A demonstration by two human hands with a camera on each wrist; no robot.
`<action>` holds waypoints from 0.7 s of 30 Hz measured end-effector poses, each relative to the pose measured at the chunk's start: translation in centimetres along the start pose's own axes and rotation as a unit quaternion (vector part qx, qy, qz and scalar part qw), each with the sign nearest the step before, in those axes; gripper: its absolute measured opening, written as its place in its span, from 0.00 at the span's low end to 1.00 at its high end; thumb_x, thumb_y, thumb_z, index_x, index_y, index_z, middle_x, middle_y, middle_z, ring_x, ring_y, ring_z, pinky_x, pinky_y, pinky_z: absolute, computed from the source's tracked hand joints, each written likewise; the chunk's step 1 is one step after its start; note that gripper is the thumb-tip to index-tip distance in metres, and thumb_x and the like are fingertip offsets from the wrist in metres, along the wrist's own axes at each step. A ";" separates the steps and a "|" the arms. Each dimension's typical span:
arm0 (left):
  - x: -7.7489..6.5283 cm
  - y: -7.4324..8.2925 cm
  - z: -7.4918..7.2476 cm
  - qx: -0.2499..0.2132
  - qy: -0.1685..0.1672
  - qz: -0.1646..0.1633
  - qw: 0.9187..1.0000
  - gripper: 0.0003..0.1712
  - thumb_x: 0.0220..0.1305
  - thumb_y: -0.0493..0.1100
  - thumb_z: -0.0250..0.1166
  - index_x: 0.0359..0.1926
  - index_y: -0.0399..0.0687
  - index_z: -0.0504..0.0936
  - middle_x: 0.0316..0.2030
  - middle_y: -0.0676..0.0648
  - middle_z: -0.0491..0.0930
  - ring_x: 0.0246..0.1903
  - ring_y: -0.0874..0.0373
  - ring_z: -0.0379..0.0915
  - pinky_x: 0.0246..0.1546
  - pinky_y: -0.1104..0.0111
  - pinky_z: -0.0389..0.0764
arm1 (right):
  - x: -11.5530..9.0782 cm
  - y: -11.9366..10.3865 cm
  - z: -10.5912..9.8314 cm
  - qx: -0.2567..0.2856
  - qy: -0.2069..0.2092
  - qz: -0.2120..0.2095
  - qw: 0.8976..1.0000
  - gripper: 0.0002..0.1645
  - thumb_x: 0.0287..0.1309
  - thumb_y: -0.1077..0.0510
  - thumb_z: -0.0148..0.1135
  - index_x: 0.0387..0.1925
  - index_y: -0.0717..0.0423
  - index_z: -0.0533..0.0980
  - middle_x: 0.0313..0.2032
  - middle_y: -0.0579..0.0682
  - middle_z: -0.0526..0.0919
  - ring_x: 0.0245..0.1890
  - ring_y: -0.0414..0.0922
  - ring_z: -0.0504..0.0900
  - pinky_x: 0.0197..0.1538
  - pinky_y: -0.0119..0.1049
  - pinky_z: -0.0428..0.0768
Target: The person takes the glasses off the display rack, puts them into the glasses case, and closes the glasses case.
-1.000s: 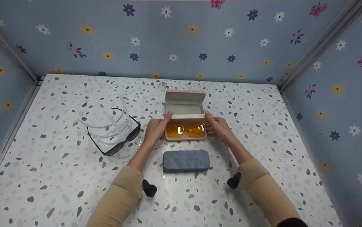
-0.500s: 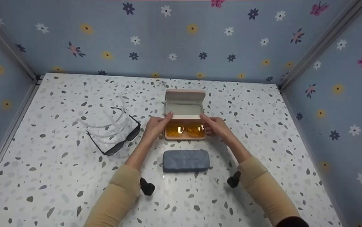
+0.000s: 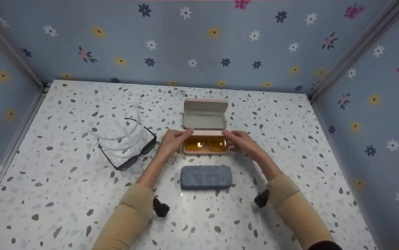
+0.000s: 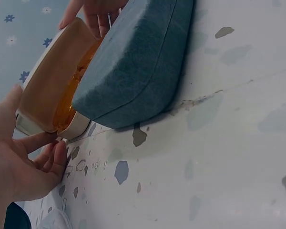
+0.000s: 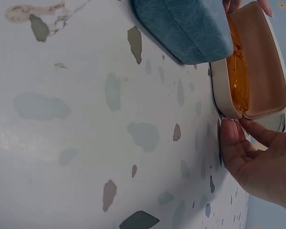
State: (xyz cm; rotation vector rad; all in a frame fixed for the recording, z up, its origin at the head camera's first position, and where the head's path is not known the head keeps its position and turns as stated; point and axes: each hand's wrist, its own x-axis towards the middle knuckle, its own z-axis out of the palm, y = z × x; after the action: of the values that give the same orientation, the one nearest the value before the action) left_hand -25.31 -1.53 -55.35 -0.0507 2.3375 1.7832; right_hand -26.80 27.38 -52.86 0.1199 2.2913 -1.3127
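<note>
A peach glasses case [image 3: 208, 133] stands half open at the middle of the table, its lid tilted forward. Inside lie orange-tinted glasses [image 3: 205, 144]. My left hand [image 3: 171, 141] holds the case's left end, thumb on the lid's edge and fingers lower at the side. At the other end my right hand [image 3: 244, 143] grips in the same way. Nearer to me lies a closed blue-grey glasses case [image 3: 206, 177]; in the left wrist view this blue case [image 4: 133, 67] hides part of the peach one. Behind stands another open case [image 3: 204, 121] with a grey lining.
Black sunglasses [image 3: 130, 162] lie at the left, among clear-framed eyewear [image 3: 116, 139] whose outlines are hard to tell apart. The speckled white table [image 3: 290, 194] is bounded by flower-patterned walls [image 3: 199, 41] at the back and sides.
The peach case's lid has swung down toward me, with both thumbs moving along on its edge. My right thumb has shifted inward onto the lid. More of the rear case now shows.
</note>
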 end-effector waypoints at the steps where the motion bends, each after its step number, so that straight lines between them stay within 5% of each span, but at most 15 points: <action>1: 0.0 -0.1 0.0 0.000 -0.003 0.001 1.000 0.34 0.67 0.65 0.66 0.30 0.34 0.86 0.14 0.59 0.62 0.17 0.62 0.61 0.20 0.72 0.63 | 0.0 0.1 -0.1 -0.003 -0.004 -0.002 1.000 0.48 0.66 0.25 0.54 0.67 0.58 0.73 0.62 0.60 0.82 0.53 0.52 0.86 0.63 0.46 0.82; 5: 0.0 -0.4 -0.1 -0.002 -0.006 0.010 1.000 0.33 0.65 0.65 0.68 0.27 0.36 0.86 0.13 0.59 0.63 0.15 0.61 0.64 0.18 0.72 0.65 | -0.1 0.4 -0.3 -0.011 -0.012 -0.010 1.000 0.46 0.67 0.26 0.55 0.69 0.57 0.72 0.62 0.59 0.81 0.55 0.53 0.85 0.63 0.47 0.80; 8: 0.0 -0.7 -0.1 0.005 -0.003 0.025 1.000 0.32 0.65 0.64 0.69 0.15 0.46 0.75 0.13 0.59 0.62 0.15 0.63 0.61 0.18 0.72 0.63 | -0.1 0.7 -0.3 -0.008 -0.020 -0.027 0.999 0.45 0.68 0.28 0.56 0.70 0.58 0.71 0.63 0.59 0.79 0.56 0.53 0.84 0.62 0.45 0.81; 11: -0.1 -0.9 -0.1 0.021 0.000 0.037 0.999 0.33 0.65 0.64 0.69 0.14 0.51 0.66 0.19 0.55 0.65 0.19 0.61 0.62 0.23 0.71 0.64 | -0.1 1.0 -0.3 -0.009 -0.024 -0.044 0.999 0.44 0.69 0.31 0.57 0.70 0.58 0.70 0.64 0.60 0.78 0.58 0.54 0.83 0.61 0.44 0.83; 16: -0.3 -1.0 -0.2 0.040 -0.006 0.017 0.999 0.30 0.62 0.64 0.70 0.38 0.39 0.86 0.46 0.44 0.74 0.44 0.53 0.70 0.44 0.66 0.72 | -0.1 1.2 -0.4 -0.026 -0.023 -0.045 0.998 0.45 0.68 0.30 0.58 0.72 0.55 0.68 0.65 0.58 0.78 0.59 0.54 0.83 0.58 0.42 0.83; 21: -0.3 -1.3 -0.4 0.060 -0.020 0.014 0.998 0.36 0.62 0.64 0.70 0.55 0.37 0.85 0.57 0.39 0.72 0.55 0.48 0.69 0.59 0.58 0.74 | -0.2 1.2 -0.6 -0.051 -0.022 -0.040 0.998 0.46 0.67 0.29 0.58 0.74 0.52 0.66 0.66 0.57 0.78 0.56 0.54 0.85 0.51 0.39 0.81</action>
State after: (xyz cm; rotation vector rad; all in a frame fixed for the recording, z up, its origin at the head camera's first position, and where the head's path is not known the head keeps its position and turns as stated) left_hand -24.91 -2.31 -56.39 0.0354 2.4228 1.6373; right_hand -26.50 28.52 -53.48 -0.0359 2.3414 -1.2208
